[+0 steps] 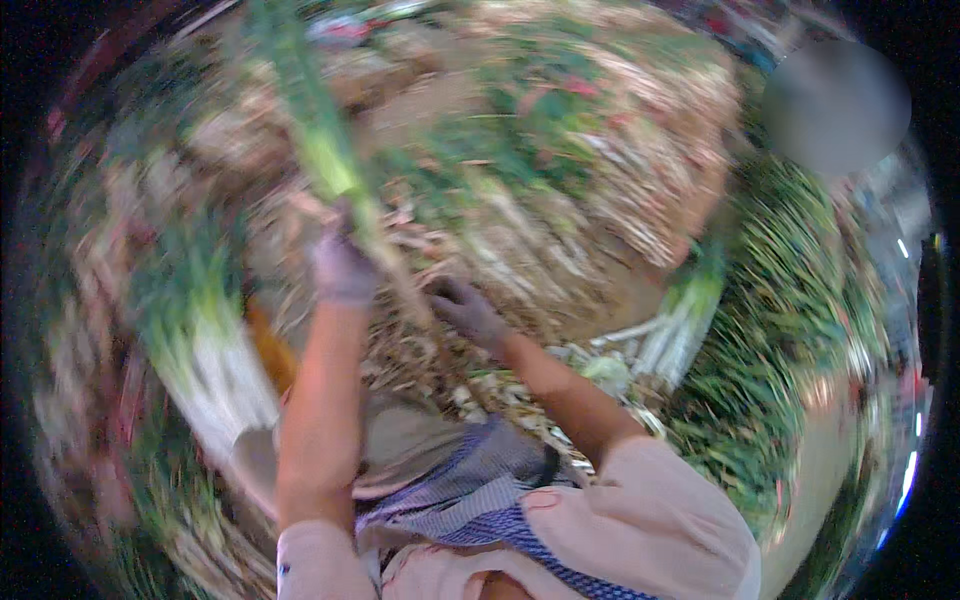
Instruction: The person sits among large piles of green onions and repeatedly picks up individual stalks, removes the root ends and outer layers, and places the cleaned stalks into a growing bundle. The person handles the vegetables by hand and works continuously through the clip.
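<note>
My left hand [341,259], in a thin purplish glove, is closed around a long green-leaved stalk that looks like a leek or large green onion [326,161]. Its leaves point up and away from me, and its pale brownish root end slants down to the right. My gloved right hand [465,307] is close to that root end, its fingers partly curled; blur hides whether they touch it. Roots and peeled scraps [405,360] lie below both hands.
A bundle of white-stemmed leeks [225,367] is at my left, and a smaller bundle [675,337] at the right. Untrimmed stalks [517,232] lie ahead on the ground. A long green leafy heap [780,315] runs along the right.
</note>
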A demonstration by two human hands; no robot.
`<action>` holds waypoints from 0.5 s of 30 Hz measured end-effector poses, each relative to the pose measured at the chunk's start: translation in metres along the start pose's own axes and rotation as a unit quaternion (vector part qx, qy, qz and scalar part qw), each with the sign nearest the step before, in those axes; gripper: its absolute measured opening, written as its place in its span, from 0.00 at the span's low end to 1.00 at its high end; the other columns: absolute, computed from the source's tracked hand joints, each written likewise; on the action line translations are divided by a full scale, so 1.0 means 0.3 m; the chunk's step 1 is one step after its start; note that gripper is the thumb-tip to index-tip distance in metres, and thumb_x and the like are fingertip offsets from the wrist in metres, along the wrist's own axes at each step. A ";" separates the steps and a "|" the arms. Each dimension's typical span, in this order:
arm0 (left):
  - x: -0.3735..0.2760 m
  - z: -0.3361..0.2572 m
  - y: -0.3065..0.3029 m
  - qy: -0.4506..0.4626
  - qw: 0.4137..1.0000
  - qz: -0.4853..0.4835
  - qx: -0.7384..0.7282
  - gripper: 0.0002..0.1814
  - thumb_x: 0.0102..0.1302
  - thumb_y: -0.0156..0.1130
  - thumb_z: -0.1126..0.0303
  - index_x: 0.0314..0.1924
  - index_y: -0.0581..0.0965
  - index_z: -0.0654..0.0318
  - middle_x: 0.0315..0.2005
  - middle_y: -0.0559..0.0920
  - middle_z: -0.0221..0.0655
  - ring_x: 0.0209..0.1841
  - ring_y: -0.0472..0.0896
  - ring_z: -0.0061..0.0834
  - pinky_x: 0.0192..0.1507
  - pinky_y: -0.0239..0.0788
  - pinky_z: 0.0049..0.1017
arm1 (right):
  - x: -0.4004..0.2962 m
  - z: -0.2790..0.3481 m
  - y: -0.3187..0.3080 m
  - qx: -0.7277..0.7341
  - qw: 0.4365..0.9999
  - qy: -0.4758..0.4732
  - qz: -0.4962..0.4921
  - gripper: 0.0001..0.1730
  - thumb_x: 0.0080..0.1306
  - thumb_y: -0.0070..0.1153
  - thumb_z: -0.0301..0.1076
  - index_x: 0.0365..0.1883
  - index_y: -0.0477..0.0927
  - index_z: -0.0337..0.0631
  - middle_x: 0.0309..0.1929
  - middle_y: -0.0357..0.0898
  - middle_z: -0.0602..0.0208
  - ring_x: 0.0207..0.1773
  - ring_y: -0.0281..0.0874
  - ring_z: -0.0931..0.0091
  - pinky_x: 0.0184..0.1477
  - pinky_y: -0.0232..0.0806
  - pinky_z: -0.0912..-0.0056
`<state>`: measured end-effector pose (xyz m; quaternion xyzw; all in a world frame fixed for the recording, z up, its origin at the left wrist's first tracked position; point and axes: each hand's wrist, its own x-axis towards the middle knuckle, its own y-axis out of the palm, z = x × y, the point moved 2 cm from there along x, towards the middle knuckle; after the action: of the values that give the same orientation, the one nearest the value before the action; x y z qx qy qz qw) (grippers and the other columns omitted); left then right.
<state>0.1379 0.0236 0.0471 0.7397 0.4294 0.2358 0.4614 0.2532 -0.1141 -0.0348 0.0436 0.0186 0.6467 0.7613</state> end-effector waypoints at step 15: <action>0.033 0.052 -0.106 -0.001 0.776 0.095 0.624 0.16 0.64 0.54 0.59 0.40 0.73 0.67 0.32 0.79 0.36 0.34 0.77 0.29 0.37 0.70 0.26 | -0.078 0.070 0.140 0.099 0.987 0.126 -0.025 0.17 0.64 0.50 0.49 0.34 0.71 0.43 0.20 0.63 0.79 0.18 0.56 0.85 0.20 0.52 0.82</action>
<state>0.1413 0.0312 0.0113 0.9027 0.4093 -0.0419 -0.1256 0.2099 -0.1314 -0.0106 0.0365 0.1791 0.6226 0.7609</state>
